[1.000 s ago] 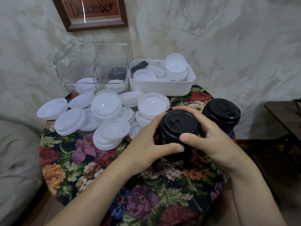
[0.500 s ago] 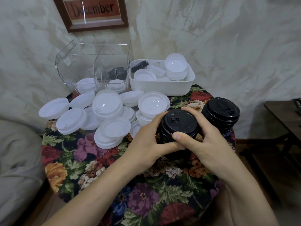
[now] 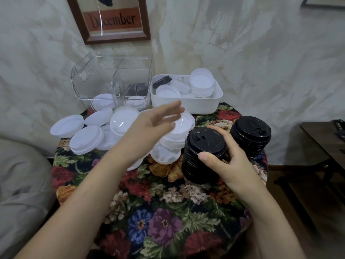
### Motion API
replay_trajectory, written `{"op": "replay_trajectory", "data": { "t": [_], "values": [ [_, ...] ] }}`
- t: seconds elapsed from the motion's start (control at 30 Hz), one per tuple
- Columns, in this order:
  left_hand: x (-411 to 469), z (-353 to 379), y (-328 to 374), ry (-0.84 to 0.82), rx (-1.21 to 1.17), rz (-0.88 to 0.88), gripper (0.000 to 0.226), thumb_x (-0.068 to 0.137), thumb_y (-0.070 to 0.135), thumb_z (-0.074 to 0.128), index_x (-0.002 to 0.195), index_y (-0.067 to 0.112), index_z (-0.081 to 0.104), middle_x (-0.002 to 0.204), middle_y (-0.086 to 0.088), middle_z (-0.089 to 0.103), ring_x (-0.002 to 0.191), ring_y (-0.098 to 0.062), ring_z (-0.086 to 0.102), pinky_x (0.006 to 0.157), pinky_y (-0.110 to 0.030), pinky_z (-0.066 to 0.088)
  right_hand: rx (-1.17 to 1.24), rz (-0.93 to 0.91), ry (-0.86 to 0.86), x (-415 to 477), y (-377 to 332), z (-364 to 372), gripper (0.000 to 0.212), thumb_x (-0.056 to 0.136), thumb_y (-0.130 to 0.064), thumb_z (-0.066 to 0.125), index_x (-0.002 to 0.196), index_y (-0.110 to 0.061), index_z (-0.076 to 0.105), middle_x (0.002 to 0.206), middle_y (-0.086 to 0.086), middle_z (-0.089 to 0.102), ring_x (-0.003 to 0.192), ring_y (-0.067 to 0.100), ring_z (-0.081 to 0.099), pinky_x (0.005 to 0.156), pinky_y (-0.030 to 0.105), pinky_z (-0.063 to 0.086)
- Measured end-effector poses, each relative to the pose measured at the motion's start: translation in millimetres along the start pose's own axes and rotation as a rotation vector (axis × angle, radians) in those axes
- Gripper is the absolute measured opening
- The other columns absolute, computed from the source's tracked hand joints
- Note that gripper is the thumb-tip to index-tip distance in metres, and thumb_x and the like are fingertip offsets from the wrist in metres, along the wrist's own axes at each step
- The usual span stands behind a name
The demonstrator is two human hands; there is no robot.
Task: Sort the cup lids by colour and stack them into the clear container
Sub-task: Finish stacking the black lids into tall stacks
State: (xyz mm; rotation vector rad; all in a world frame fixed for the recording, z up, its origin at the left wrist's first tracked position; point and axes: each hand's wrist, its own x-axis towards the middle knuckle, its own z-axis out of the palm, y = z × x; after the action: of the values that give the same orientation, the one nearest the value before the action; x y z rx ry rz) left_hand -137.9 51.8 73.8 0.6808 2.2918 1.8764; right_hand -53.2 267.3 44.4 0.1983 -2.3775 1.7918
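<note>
Curling round a black stack [image 3: 203, 156] of lids, the right hand [image 3: 229, 165] has its thumb on the near side and its fingers behind, a closed grip on the stack's upper part. The stack stands on the bench [image 3: 168, 212], which wears a flowered cloth, toward its right side. A second black stack [image 3: 250, 137] stands just beside it, behind and to the right. The left hand [image 3: 155, 128] hangs above the white lids [image 3: 86, 139] with fingers straight and spread, its grip holding nothing (it is blurred, so finer detail is lost). These lids lie loose and in low piles across the bench's left and middle. At the back left stands the clear container [image 3: 112, 81], split by a divider: white lids lie at its front, and something dark sits in the rear right compartment. Just beside it on the right, a white bin [image 3: 186, 105] holds more white lids and one black lid [image 3: 162, 80] at its back left corner. A framed print [image 3: 112, 19] hangs on the wall above.
</note>
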Motion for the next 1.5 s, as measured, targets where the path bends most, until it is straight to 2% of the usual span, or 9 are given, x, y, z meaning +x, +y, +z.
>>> {"op": "replay_trajectory", "data": {
  "t": [0.13,0.23,0.4,0.57,0.77,0.83,1.07,1.23,1.5],
  "values": [
    [63.0,-4.0,10.6,0.204,0.309,0.062,0.042,0.101,0.012,0.059,0.142,0.020,0.060,0.131,0.010,0.069,0.120,-0.004,0.064,0.105,-0.026,0.048,-0.004,0.011,0.002,-0.9,1.1,1.1,0.058,0.080,-0.046,0.076,0.132,-0.049,0.050,0.123,-0.030,0.064,0.115,-0.007,0.062,0.090,0.009,0.047],
    [123.6,-5.1,1.7,0.260,0.637,0.061,0.044,0.100,0.017,0.056,0.144,0.014,0.058,0.138,-0.003,0.066,0.128,-0.021,0.060,0.108,-0.038,0.045,0.000,0.017,0.003,-0.5,2.0,0.7,0.060,0.079,-0.047,0.076,0.133,-0.051,0.049,0.125,-0.032,0.063,0.116,-0.008,0.061,0.090,0.008,0.046],
    [194.8,-9.5,-23.1,0.275,0.987,-0.022,0.004,0.096,0.005,0.047,0.095,0.008,0.050,0.099,-0.016,0.061,0.099,-0.042,0.060,0.070,-0.040,0.035,0.004,0.033,-0.010,-0.6,2.7,-0.3,0.062,0.078,-0.049,0.076,0.133,-0.051,0.048,0.122,-0.037,0.060,0.115,-0.012,0.058,0.089,0.005,0.045],
    [226.1,-11.8,-34.5,0.304,1.161,-0.178,0.022,0.102,0.003,0.048,0.120,0.004,0.060,0.124,-0.020,0.065,0.116,-0.040,0.062,0.080,-0.040,0.042,0.011,0.043,-0.013,0.9,5.7,-0.8,0.064,0.075,-0.050,0.079,0.133,-0.052,0.050,0.125,-0.035,0.060,0.116,-0.013,0.058,0.089,0.004,0.044],
    [231.2,-10.4,-46.1,0.270,1.374,-0.212,0.027,0.100,-0.001,0.049,0.120,0.005,0.068,0.117,-0.016,0.070,0.111,-0.036,0.066,0.086,-0.038,0.050,0.016,0.050,-0.027,0.8,6.5,-2.4,0.067,0.077,-0.042,0.080,0.136,-0.047,0.048,0.125,-0.035,0.061,0.117,-0.012,0.057,0.090,0.003,0.041],
    [230.7,-9.7,-44.1,0.277,1.376,-0.197,0.026,0.103,0.002,0.050,0.121,0.004,0.067,0.119,-0.018,0.070,0.113,-0.039,0.065,0.091,-0.041,0.050,0.012,0.048,-0.032,0.0,7.4,-2.4,0.067,0.077,-0.042,0.080,0.136,-0.048,0.048,0.126,-0.035,0.060,0.118,-0.012,0.056,0.091,0.003,0.041],
    [210.2,-7.3,-17.9,0.395,1.108,0.046,0.017,0.100,0.009,0.055,0.114,0.005,0.062,0.107,-0.020,0.068,0.097,-0.041,0.060,0.076,-0.046,0.044,0.034,0.028,-0.034,0.1,8.2,-1.5,0.064,0.077,-0.049,0.080,0.132,-0.052,0.048,0.125,-0.032,0.061,0.117,-0.009,0.059,0.091,0.006,0.044],
    [141.6,10.0,7.0,0.350,0.648,0.239,0.027,0.095,0.026,0.069,0.121,0.022,0.069,0.113,0.004,0.074,0.109,-0.019,0.065,0.093,-0.038,0.050,0.034,0.007,-0.022,-0.5,7.3,-0.4,0.061,0.078,-0.046,0.076,0.132,-0.049,0.049,0.123,-0.034,0.062,0.116,-0.010,0.059,0.087,0.005,0.044],
    [18.8,29.3,10.8,0.133,0.236,0.270,0.033,0.092,0.016,0.075,0.122,0.030,0.073,0.116,0.016,0.075,0.115,0.000,0.066,0.101,-0.030,0.054,0.019,-0.012,-0.002,-1.0,7.0,0.5,0.060,0.081,-0.050,0.075,0.135,-0.052,0.048,0.129,-0.031,0.062,0.121,-0.008,0.058,0.097,0.021,0.046]
  ]
}}
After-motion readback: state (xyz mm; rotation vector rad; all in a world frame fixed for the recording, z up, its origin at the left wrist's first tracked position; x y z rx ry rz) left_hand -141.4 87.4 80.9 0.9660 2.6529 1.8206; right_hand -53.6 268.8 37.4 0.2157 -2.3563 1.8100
